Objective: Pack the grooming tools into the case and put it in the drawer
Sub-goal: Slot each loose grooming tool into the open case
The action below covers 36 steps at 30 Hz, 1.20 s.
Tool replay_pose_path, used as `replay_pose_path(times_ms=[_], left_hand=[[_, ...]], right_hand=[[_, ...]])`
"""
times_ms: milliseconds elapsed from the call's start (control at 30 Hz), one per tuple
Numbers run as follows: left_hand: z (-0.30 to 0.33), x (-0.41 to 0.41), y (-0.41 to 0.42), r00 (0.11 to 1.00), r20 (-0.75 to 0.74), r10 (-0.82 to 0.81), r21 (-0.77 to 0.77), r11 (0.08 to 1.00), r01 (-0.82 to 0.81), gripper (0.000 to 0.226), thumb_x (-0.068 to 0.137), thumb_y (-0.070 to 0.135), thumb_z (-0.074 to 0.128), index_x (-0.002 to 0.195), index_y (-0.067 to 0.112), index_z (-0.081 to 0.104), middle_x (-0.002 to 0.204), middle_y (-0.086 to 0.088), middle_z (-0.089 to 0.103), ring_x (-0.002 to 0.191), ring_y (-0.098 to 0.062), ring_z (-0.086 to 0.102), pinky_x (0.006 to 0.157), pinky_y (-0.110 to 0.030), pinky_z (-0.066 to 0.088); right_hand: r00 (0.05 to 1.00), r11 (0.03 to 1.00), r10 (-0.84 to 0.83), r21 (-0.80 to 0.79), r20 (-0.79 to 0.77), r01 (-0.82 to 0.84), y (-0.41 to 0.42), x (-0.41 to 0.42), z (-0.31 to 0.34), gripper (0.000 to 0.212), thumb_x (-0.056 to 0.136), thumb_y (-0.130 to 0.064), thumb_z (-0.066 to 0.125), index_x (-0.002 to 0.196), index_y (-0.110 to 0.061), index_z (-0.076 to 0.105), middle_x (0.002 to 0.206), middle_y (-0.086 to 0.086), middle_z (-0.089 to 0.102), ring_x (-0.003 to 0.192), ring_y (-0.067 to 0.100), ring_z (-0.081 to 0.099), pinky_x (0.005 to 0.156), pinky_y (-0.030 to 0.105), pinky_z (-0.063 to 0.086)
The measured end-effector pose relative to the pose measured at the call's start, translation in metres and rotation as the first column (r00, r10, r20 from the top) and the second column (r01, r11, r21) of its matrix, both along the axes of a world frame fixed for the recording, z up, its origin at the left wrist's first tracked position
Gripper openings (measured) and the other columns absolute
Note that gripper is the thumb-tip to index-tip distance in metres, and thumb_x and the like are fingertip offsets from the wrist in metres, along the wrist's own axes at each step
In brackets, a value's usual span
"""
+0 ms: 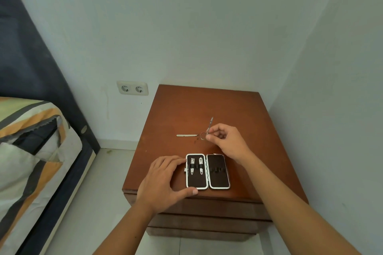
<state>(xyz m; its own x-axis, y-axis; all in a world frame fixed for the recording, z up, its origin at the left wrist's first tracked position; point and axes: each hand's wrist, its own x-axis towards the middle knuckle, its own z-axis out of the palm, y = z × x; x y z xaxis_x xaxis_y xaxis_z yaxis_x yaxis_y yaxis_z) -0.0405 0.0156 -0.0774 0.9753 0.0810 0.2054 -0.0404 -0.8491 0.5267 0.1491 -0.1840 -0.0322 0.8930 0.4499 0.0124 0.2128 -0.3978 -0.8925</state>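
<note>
Left hand (pixel 163 180) flat against open case (pixel 207 171) on nightstand (pixel 207 105); right hand (pixel 226 141) pinching scissors (pixel 207 129) w/ fingertips. File (pixel 187 135) beside them. Thin grip; scissors could slip en route.

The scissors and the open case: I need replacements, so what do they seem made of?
Scissors: apparently polished metal, silvery with a bright glint. Case: dark lining, perhaps fabric or leatherette, matte; its rim looks like shiny metal, though chromed plastic is possible.
</note>
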Motion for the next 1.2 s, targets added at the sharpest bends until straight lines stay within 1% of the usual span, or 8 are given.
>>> replay_pose_path(times_ms=[133,300,400,533,667,767,967,1200], left_hand=[[0.0,0.001,0.001,1.0,-0.003,-0.004,0.0,1.0,0.004,0.093,0.072,0.097,0.058,0.145,0.041,0.049,0.145,0.026,0.047,0.137,0.001,0.035,0.117,-0.027,0.033],[0.003,0.001,0.001,0.999,-0.022,-0.026,0.006,1.0,0.026,0.095,0.073,0.095,0.059,0.146,0.037,0.049,0.146,0.018,0.049,0.136,-0.004,0.036,0.118,-0.03,0.03],[0.004,0.001,0.003,0.997,-0.052,-0.052,0.003,0.999,0.052,0.097,0.072,0.094,0.061,0.149,0.036,0.046,0.149,0.018,0.047,0.14,-0.006,0.034,0.121,-0.034,0.029],[0.007,0.004,0.012,0.99,-0.106,-0.092,-0.048,0.995,0.088,0.097,0.072,0.088,0.068,0.151,0.037,0.044,0.152,0.017,0.046,0.139,-0.005,0.035,0.12,-0.038,0.031],[0.015,0.017,0.021,0.972,-0.171,-0.164,0.09,0.979,0.181,0.105,0.068,0.092,0.066,0.153,0.035,0.041,0.154,0.014,0.044,0.139,-0.009,0.035,0.115,-0.035,0.031],[0.016,0.023,0.025,0.963,-0.189,-0.193,0.102,0.971,0.215,0.111,0.064,0.093,0.068,0.154,0.035,0.039,0.153,0.015,0.042,0.138,-0.008,0.034,0.114,-0.035,0.031],[0.008,0.03,0.031,0.96,-0.195,-0.2,0.014,0.978,0.207,0.121,0.055,0.101,0.063,0.155,0.039,0.037,0.152,0.019,0.039,0.137,-0.008,0.03,0.117,-0.043,0.03],[0.004,0.03,0.032,0.964,-0.166,-0.205,-0.001,0.978,0.208,0.118,0.056,0.101,0.062,0.154,0.039,0.039,0.153,0.019,0.04,0.137,-0.008,0.03,0.116,-0.042,0.031]], right_hand=[[0.998,0.999,-0.004,0.034,-0.066,0.006,-0.015,-0.035,0.01,0.003,0.093,-0.021,0.079,0.096,-0.022,0.08,0.087,-0.001,0.081,0.081,0.01,0.071,0.085,0.032,0.054],[0.986,1.0,-0.018,0.021,-0.168,0.021,-0.033,-0.081,0.013,0.006,0.089,-0.021,0.084,0.094,-0.021,0.083,0.078,-0.002,0.079,0.065,0.002,0.062,0.068,0.023,0.049],[0.982,1.0,0.003,0.004,-0.191,-0.002,-0.041,-0.103,0.013,0.011,0.087,-0.019,0.085,0.097,-0.022,0.082,0.081,0.008,0.079,0.063,0.004,0.062,0.066,0.022,0.049],[0.983,0.998,0.059,0.004,-0.176,-0.06,-0.044,-0.124,0.007,0.026,0.087,-0.016,0.084,0.11,-0.027,0.078,0.073,0.005,0.077,0.064,0.009,0.059,0.073,0.029,0.05],[0.986,0.99,0.101,-0.082,-0.133,-0.112,-0.039,-0.133,-0.002,0.042,0.09,-0.016,0.082,0.124,-0.038,0.071,0.072,0.002,0.075,0.061,0.007,0.059,0.072,0.027,0.052],[0.986,0.986,0.091,-0.128,-0.137,-0.109,-0.036,-0.137,-0.007,0.04,0.091,-0.014,0.079,0.127,-0.031,0.073,0.069,-0.001,0.071,0.056,0.009,0.058,0.069,0.023,0.05],[0.987,0.973,0.094,-0.198,-0.129,-0.119,-0.035,-0.137,-0.012,0.043,0.092,-0.014,0.077,0.131,-0.033,0.072,0.064,-0.007,0.066,0.053,0.012,0.059,0.067,0.02,0.051],[0.989,0.945,0.127,-0.295,-0.078,-0.144,-0.031,-0.138,0.0,0.038,0.1,-0.021,0.069,0.132,-0.04,0.069,0.072,0.007,0.074,0.048,0.005,0.057,0.061,0.012,0.048]])
